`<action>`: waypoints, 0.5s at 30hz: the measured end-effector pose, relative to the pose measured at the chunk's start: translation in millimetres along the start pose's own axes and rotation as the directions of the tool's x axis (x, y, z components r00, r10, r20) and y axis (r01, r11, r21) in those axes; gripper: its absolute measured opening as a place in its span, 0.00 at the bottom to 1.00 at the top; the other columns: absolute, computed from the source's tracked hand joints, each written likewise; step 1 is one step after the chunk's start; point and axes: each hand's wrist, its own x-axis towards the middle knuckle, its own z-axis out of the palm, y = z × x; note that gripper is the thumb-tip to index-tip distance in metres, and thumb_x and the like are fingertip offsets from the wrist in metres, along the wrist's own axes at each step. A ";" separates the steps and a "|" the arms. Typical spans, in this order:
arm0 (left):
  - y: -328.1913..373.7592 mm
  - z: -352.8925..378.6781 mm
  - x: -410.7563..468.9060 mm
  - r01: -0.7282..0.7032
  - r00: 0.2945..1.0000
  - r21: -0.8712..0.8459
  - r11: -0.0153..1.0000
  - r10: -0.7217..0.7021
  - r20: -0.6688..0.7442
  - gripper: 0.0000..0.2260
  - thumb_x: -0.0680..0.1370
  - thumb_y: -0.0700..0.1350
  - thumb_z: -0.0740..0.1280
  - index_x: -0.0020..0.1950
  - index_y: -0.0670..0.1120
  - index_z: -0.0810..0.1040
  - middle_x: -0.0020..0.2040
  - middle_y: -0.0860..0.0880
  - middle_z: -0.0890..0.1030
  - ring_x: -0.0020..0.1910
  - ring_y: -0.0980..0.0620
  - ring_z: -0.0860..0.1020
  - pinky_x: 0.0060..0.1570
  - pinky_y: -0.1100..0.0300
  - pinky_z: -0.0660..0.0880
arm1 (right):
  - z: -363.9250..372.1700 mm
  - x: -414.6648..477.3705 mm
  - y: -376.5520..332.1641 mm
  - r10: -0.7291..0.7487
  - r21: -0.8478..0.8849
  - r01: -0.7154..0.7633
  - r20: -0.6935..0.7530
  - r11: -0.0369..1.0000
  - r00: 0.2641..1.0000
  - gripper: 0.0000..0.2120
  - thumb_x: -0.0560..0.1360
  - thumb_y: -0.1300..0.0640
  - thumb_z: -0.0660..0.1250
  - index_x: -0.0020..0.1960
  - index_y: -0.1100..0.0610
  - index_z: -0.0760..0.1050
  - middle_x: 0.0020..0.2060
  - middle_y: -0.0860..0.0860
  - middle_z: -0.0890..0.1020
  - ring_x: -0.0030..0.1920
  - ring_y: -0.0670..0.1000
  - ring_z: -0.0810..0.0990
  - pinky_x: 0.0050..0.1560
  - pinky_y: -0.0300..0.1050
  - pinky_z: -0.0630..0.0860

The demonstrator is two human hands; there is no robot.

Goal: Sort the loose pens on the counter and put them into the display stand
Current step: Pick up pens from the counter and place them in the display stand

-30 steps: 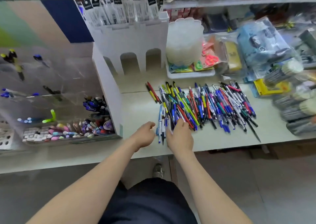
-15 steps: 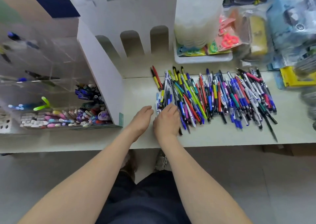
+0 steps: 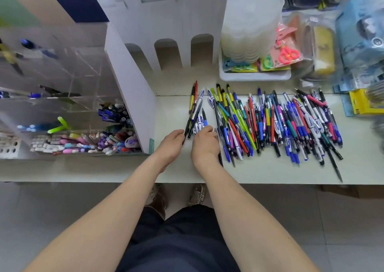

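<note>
The pens (image 3: 270, 126) lie in one broad, mixed pile across the middle and right of the counter (image 3: 270, 174). The pile runs from near the back seam almost to the front edge, with colours and types jumbled together. Just left of it a small group (image 3: 196, 113) of dark and white-and-blue pens has been drawn apart, their near ends under the hands.

The left hand (image 3: 170, 147) has thumb and fingers curled onto the near end of a dark pen in that group and seems to pinch it. The right hand (image 3: 204, 147) lies knuckles-up over the neighbouring pens with its fingers bent down. I cannot tell whether it grasps them or only presses on them.

So the sorting looks barely begun: a handful is separated and the great bulk is unsorted. No pen from the counter is on its way to a stand.

At the counter's left end a clear case (image 3: 62, 88) holds some pens in its lower front compartments, while the upper ones are nearly bare. Behind it a white stand (image 3: 166, 22) with arched openings carries packaged items along its top. I cannot tell which of the two the task means.

A tray (image 3: 253, 76) of stacked lids sits at the back, and a yellow pack (image 3: 361, 103) is at the right edge.
</note>
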 end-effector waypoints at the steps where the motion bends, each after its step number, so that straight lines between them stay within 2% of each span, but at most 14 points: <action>1: 1.1 -0.6 -0.2 -0.009 1.000 0.004 1.000 0.009 0.004 0.20 0.87 0.46 0.56 0.80 0.50 0.70 0.71 0.50 0.77 0.66 0.50 0.76 0.66 0.57 0.68 | -1.2 1.1 2.9 0.007 -0.004 -0.006 0.018 1.000 1.000 0.28 0.83 0.59 0.65 0.75 0.70 0.57 0.62 0.65 0.79 0.55 0.59 0.84 0.36 0.49 0.75; 4: 2.8 -1.0 0.6 -0.020 0.999 0.022 1.000 0.019 0.035 0.20 0.87 0.44 0.57 0.79 0.48 0.71 0.69 0.51 0.77 0.56 0.53 0.76 0.60 0.59 0.68 | -11.8 -2.4 14.1 0.003 0.017 -0.004 0.062 1.000 0.998 0.32 0.80 0.59 0.70 0.75 0.68 0.57 0.56 0.60 0.83 0.51 0.57 0.86 0.35 0.46 0.73; 6: 4.4 -0.8 2.9 -0.027 0.999 0.054 0.998 0.024 0.047 0.20 0.87 0.42 0.58 0.80 0.47 0.71 0.70 0.51 0.75 0.59 0.53 0.74 0.61 0.62 0.65 | -22.9 -5.4 22.0 -0.007 0.054 0.002 0.091 0.999 0.996 0.31 0.79 0.59 0.71 0.75 0.66 0.59 0.55 0.58 0.84 0.52 0.57 0.86 0.36 0.46 0.73; 9: 5.1 -1.1 5.4 -0.028 0.998 0.123 0.992 0.022 0.052 0.21 0.85 0.43 0.59 0.79 0.47 0.72 0.74 0.48 0.73 0.64 0.52 0.73 0.61 0.61 0.66 | -44.5 -7.5 36.0 0.009 0.175 -0.038 0.167 0.984 0.986 0.24 0.79 0.55 0.70 0.70 0.63 0.66 0.55 0.57 0.82 0.53 0.59 0.85 0.40 0.48 0.73; 10: 4.6 -1.0 6.0 -0.024 0.999 0.150 0.988 0.016 0.052 0.21 0.85 0.44 0.59 0.78 0.48 0.74 0.75 0.47 0.73 0.65 0.50 0.74 0.61 0.59 0.67 | -51.2 -7.7 42.1 0.006 0.223 -0.051 0.197 0.974 0.980 0.21 0.78 0.54 0.70 0.66 0.62 0.69 0.52 0.56 0.82 0.50 0.59 0.84 0.40 0.47 0.73; 12: 4.4 0.3 6.3 -0.017 0.999 0.176 0.984 0.010 0.045 0.17 0.84 0.45 0.59 0.72 0.49 0.77 0.71 0.45 0.75 0.65 0.47 0.76 0.59 0.56 0.71 | -60.6 -6.4 56.4 -0.014 0.321 -0.062 0.231 0.945 0.973 0.10 0.77 0.53 0.68 0.53 0.58 0.73 0.41 0.53 0.78 0.38 0.55 0.78 0.35 0.44 0.71; 14: 9.1 3.3 3.7 -0.041 0.999 0.169 0.985 0.041 0.001 0.12 0.84 0.46 0.60 0.64 0.47 0.79 0.62 0.47 0.79 0.60 0.47 0.78 0.53 0.55 0.73 | -69.0 -7.5 68.4 -0.035 0.432 -0.071 0.233 0.899 0.972 0.09 0.77 0.53 0.67 0.44 0.57 0.69 0.36 0.51 0.74 0.33 0.52 0.73 0.32 0.43 0.67; 15: 13.4 5.5 2.9 -0.062 0.998 0.154 0.986 0.066 -0.020 0.10 0.84 0.47 0.61 0.60 0.46 0.80 0.57 0.48 0.81 0.56 0.47 0.78 0.50 0.55 0.73 | -74.3 -9.1 73.1 -0.054 0.484 -0.063 0.225 0.873 0.973 0.11 0.78 0.53 0.67 0.43 0.56 0.67 0.36 0.51 0.73 0.33 0.51 0.74 0.31 0.43 0.66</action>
